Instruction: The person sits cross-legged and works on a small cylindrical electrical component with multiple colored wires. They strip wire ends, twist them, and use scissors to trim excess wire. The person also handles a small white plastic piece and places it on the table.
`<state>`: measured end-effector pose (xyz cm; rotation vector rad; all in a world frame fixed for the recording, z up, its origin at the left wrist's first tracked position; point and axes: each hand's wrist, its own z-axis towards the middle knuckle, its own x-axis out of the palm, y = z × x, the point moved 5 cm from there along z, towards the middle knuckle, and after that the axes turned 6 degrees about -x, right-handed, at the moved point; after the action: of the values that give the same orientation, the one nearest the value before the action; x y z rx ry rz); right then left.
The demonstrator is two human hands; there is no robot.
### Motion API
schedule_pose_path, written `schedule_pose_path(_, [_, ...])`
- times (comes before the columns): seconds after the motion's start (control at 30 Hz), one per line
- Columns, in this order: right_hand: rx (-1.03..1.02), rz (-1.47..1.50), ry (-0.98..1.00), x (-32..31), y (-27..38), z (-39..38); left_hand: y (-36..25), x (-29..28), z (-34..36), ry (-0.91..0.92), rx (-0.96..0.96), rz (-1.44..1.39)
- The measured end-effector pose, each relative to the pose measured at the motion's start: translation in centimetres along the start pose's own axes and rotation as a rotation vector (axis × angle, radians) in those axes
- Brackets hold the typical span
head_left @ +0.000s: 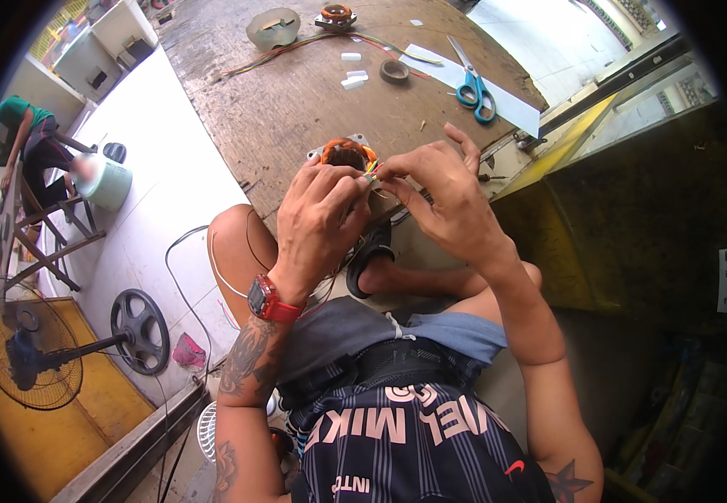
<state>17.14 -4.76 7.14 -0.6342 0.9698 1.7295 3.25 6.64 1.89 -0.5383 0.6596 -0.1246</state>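
Right now the person sits at the edge of the wooden table (296,101), both hands up close together. The left hand (317,222) and the right hand (443,201) meet over a round motor coil (345,153) with orange wire, which rests on the table's near edge where the hands can reach it. The fingers (397,172) of the right hand pinch a thin coloured wire end (372,172), and the left hand's fingers curl in and seem to pinch it too, though I can't see that well. Holding it from both sides keeps the small wire steady. Farther back lie blue scissors (474,88), a roll of tape (394,70) and another coil (336,15), set apart from the hands.
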Motion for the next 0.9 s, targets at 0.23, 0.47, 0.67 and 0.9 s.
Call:
schedule_pose_path(0.23, [0.000,-0.031,0.032,0.6,-0.6,-0.8,0.0,0.0,0.0,0.000,0.002,0.009])
schedule_pose_path(0.47, [0.076,0.144,0.053,-0.4,-0.2,-0.8,-0.1,0.0,0.1,-0.003,0.004,0.013])
schedule_pose_path(0.67, [0.013,-0.003,0.035,0.0,0.1,-0.3,-0.3,-0.1,0.1,-0.010,0.008,0.012])
schedule_pose_path(0.9, [-0.086,-0.083,-0.041,0.4,-0.3,-2.2,-0.1,0.0,0.1,-0.010,0.002,-0.001])
